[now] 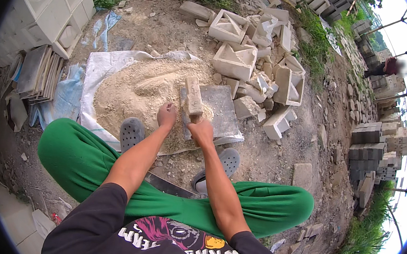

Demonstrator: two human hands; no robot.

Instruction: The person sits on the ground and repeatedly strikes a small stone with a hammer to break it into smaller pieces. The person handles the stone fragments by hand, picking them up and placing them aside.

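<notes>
My right hand [202, 131] grips the lower end of a worn wooden block tool [193, 95], which stands tilted over a flat grey metal plate [219, 110] on the ground. My left hand [167, 115] rests with its fingers curled on the pile of pale sandy mix [138, 89], right beside the plate's left edge. The mix lies heaped on a white woven sheet [100, 65]. I am squatting in green trousers, with grey clogs [132, 132] at the sheet's near edge.
A heap of broken and whole hollow concrete blocks [250, 48] lies just beyond the plate. Patterned white blocks [53, 9] are stacked at the left, flat slabs [35, 71] lean beside them. Grey brick stacks [370, 153] stand on the right, and another person [385, 68] bends far off.
</notes>
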